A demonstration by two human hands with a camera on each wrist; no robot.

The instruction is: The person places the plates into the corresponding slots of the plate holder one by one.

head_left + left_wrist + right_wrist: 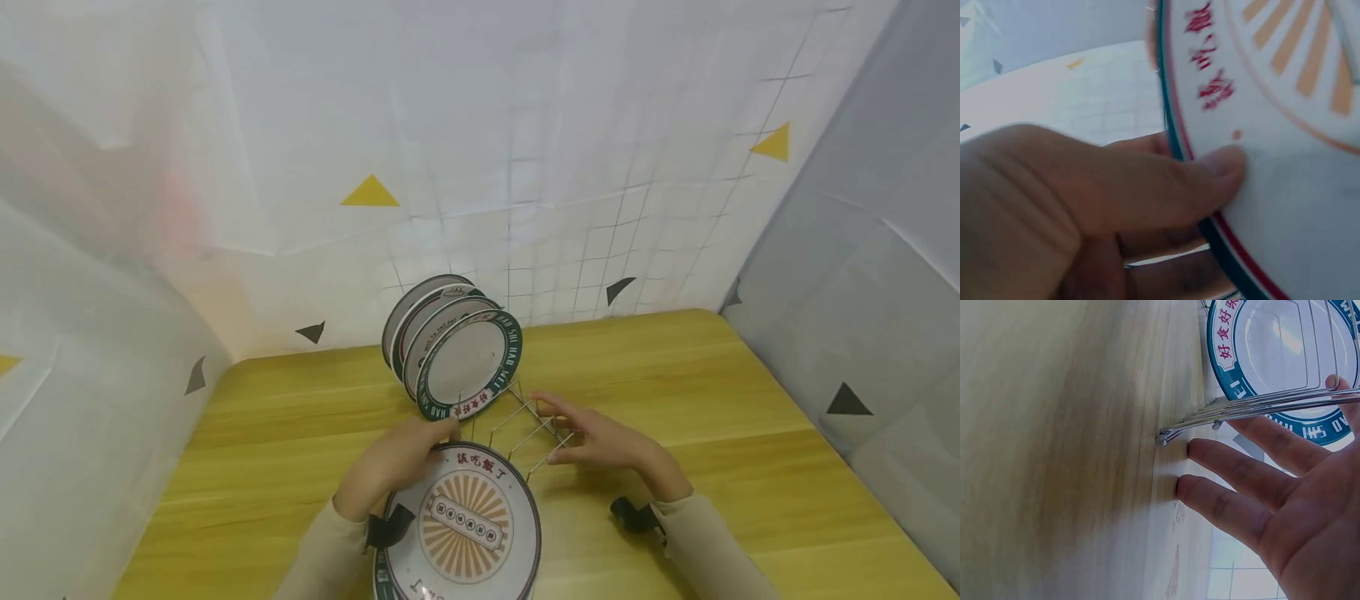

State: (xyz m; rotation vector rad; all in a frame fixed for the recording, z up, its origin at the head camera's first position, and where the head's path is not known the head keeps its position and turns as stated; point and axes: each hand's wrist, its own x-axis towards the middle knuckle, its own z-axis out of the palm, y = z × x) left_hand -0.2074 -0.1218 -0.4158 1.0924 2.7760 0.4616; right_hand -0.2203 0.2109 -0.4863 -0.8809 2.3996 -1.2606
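Note:
My left hand (397, 462) grips the upper edge of a round white plate (467, 523) with an orange sunburst and red characters. In the left wrist view the thumb (1219, 172) presses on its face, and the other fingers are behind it. A green-rimmed plate (382, 575) shows from under it. My right hand (603, 442) is at the right side of a wire dish rack (552, 429), fingers extended and spread around its end. Its thumb tip (1333, 381) lies close to the wires. At the rack's far end, several plates (465, 362) stand on edge, one behind another.
The rack stands on a yellow wood-grain table (300, 467). White sheeting (450, 108) with grid lines and yellow and dark triangles encloses the back and sides. A black wrist device (633, 515) sits by the right sleeve.

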